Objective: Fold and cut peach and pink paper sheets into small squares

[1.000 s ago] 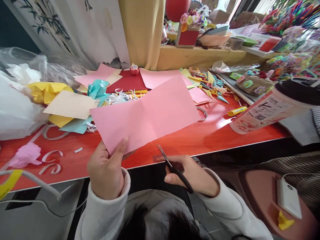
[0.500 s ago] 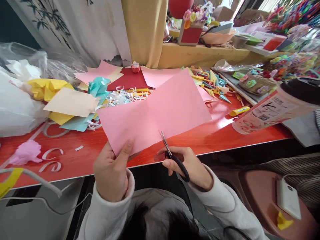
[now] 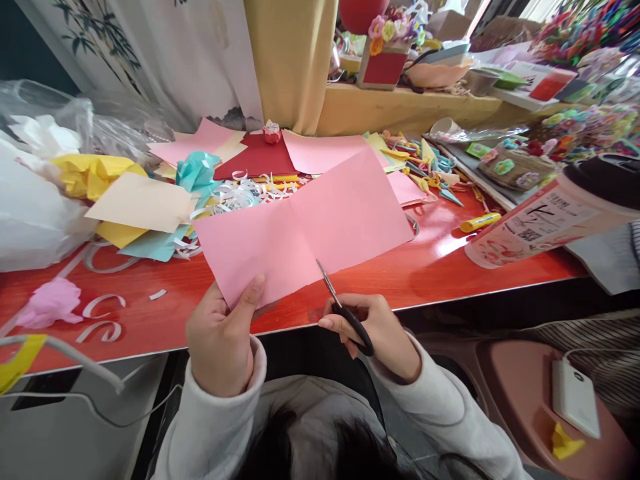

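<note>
A pink sheet of paper [image 3: 300,223] with a crease down its middle is pinched at its lower left corner by my left hand [image 3: 223,337], thumb on top. My right hand [image 3: 375,330] grips black-handled scissors [image 3: 353,327] through the loops. Their blades point up and left, with the tips at the sheet's lower edge by the crease. Whether the paper is cut there I cannot tell. The sheet is held tilted above the red table [image 3: 280,317].
Curled white paper strips [image 3: 250,190] and loose coloured sheets [image 3: 143,203] lie behind the pink paper. A lidded drink cup [image 3: 530,223] stands at the right, near a yellow glue stick or marker [image 3: 480,222]. A plastic bag [image 3: 37,207] fills the left side.
My right hand has brought the scissors up and left to the paper's lower edge, and the blades have come together. The left hand and sheet have shifted slightly right.
</note>
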`<action>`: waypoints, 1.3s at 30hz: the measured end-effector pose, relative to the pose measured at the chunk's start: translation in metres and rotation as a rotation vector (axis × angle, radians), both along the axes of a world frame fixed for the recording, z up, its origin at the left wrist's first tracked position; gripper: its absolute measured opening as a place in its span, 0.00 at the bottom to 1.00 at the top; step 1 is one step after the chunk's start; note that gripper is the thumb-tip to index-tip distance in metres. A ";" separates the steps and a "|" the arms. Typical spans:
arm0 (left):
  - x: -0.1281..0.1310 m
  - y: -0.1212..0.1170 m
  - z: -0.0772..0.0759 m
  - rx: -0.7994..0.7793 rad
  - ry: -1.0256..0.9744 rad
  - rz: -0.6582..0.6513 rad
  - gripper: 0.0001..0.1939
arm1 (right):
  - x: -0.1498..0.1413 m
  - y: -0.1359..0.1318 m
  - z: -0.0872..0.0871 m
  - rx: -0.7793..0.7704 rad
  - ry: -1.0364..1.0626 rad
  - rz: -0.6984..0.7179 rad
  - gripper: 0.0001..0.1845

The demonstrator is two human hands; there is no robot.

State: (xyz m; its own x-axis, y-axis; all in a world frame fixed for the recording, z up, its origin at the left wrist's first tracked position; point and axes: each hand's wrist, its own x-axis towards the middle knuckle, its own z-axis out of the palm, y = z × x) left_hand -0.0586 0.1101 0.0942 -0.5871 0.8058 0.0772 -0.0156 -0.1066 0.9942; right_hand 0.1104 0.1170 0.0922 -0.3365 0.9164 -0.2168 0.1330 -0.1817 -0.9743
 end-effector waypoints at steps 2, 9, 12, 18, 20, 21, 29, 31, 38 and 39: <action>0.000 0.001 -0.001 0.015 -0.069 -0.013 0.11 | 0.000 0.001 -0.001 -0.023 0.020 -0.012 0.17; 0.000 -0.001 -0.002 -0.011 -0.153 -0.091 0.11 | -0.001 0.005 -0.004 -0.033 0.078 -0.012 0.17; 0.001 -0.003 -0.002 -0.015 -0.157 -0.100 0.12 | -0.001 0.005 -0.005 -0.036 0.080 -0.020 0.17; 0.000 -0.002 -0.006 -0.022 -0.141 -0.101 0.12 | -0.001 0.006 -0.010 -0.051 0.062 -0.023 0.16; -0.001 -0.002 -0.008 -0.029 -0.139 -0.115 0.12 | -0.001 0.007 -0.010 -0.043 0.073 -0.020 0.15; -0.001 -0.002 -0.008 -0.033 -0.141 -0.126 0.12 | -0.001 0.008 -0.010 -0.040 0.080 -0.021 0.15; -0.002 -0.003 -0.010 -0.042 -0.150 -0.156 0.12 | -0.004 0.009 -0.008 -0.082 0.123 -0.060 0.16; -0.002 -0.003 -0.010 -0.052 -0.156 -0.166 0.12 | -0.005 0.010 -0.007 -0.114 0.149 -0.082 0.17; -0.001 -0.004 -0.009 -0.046 -0.192 -0.175 0.13 | -0.010 0.011 -0.005 -0.136 0.214 -0.137 0.18; -0.001 -0.004 -0.009 -0.051 -0.195 -0.182 0.13 | -0.011 0.011 -0.004 -0.131 0.224 -0.137 0.18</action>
